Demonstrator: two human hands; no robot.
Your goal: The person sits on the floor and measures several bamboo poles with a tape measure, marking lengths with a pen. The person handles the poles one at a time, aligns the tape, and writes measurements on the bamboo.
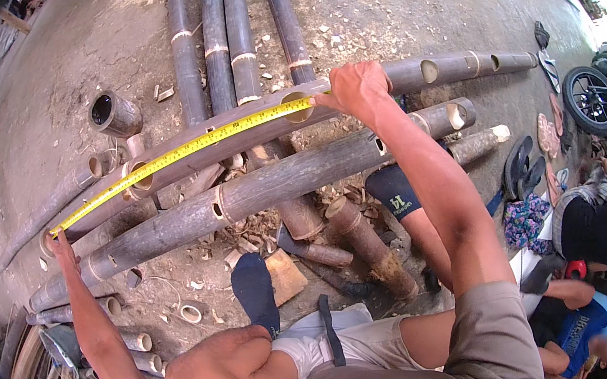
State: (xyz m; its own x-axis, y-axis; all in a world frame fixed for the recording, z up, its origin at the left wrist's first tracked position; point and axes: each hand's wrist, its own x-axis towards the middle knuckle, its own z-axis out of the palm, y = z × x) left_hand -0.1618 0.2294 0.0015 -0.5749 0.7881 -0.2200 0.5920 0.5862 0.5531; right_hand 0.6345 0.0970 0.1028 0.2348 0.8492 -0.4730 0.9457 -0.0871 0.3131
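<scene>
A yellow tape measure (189,147) is stretched along a long dark bamboo pole (449,68) with several cut holes. My left hand (64,250) pinches the tape's end at the pole's left tip. My right hand (361,90) is closed around the other end of the tape, just right of an oval hole; its case is hidden in or behind the fingers. Nearer to me lies a second bamboo pole (287,180), also with cut holes, roughly alongside the first. Both poles rest across other bamboo pieces.
Several bamboo poles (240,28) extend away at the back. A short bamboo tube (114,114) stands at the left. Offcuts and chips (248,236) litter the ground. Bamboo strips (27,376) lie lower left. Sandals (521,163), a motorcycle (601,97) and seated people (602,217) are at the right.
</scene>
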